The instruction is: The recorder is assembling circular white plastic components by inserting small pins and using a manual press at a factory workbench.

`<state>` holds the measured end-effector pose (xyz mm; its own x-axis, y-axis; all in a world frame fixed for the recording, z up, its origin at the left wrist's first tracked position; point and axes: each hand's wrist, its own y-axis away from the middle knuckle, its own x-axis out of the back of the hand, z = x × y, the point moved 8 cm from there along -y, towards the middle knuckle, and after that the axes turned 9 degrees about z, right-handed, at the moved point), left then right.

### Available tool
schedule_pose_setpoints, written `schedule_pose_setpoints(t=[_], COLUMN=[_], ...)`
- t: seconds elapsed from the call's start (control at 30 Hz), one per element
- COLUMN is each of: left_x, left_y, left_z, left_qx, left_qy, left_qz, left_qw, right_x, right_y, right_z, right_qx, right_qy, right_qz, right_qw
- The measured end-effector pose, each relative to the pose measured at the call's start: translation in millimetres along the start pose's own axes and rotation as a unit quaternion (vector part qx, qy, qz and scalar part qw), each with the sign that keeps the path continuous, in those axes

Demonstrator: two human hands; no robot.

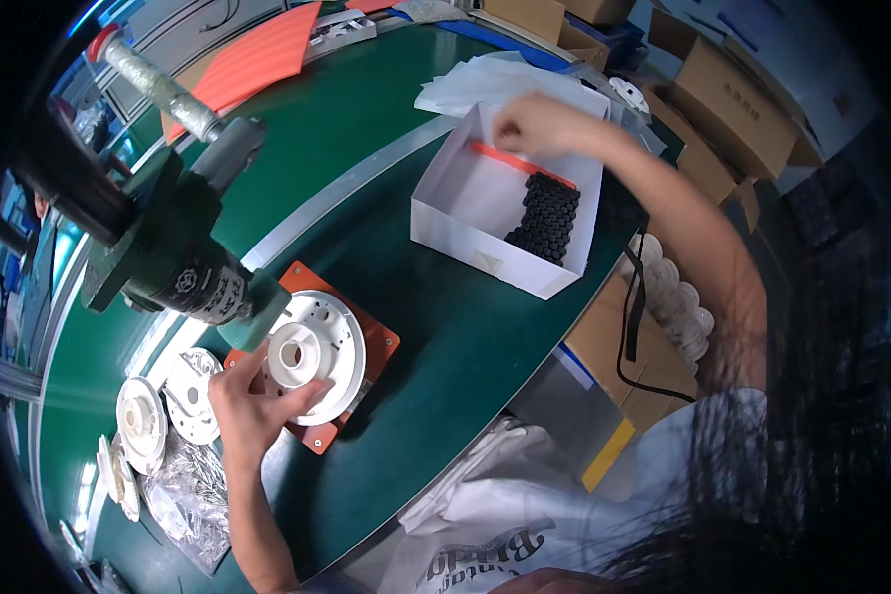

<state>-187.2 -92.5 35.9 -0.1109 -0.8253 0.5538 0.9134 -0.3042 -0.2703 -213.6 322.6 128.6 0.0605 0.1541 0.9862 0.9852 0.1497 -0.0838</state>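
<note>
White box by table's right edge holding black pieces | right hand hovering over, grip unclear | left hand clamping disc

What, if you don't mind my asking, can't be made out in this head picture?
Right hand, head view: motion blur hides whether its fingers hold anything.
White flanged disc, head view: its left rim is partly covered by the left hand and the green machine head.
Orange-red fixture plate, head view: the disc covers its middle.
Plastic bag, head view: creases and glare obscure what it contains.
</note>
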Motion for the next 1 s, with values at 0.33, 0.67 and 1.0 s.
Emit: schedule_pose_setpoints(t=[0.33,0.67,1.0], left_x=[40.5,97.7,98.3], left_y=[51.6,88.5,134.8], left_z=[84.7,15.5,-31.3], left_qx=[0.017,-0.053,-0.102], left_qy=[-0.023,-0.095,-0.18], left_qz=[-0.116,-0.018,0.008], left_qw=[0.993,0.994,0.978], right_x=[-66.1,-136.4,-3.0], right_y=[29.5,-13.1,31.5], right_z=[38.7,42.1,-35.4], right_qx=[-0.124,-0.099,-0.019], right_qy=[0.081,0.26,0.058], right_qz=[-0.059,-0.154,0.1], right_qw=[0.987,0.948,0.993])
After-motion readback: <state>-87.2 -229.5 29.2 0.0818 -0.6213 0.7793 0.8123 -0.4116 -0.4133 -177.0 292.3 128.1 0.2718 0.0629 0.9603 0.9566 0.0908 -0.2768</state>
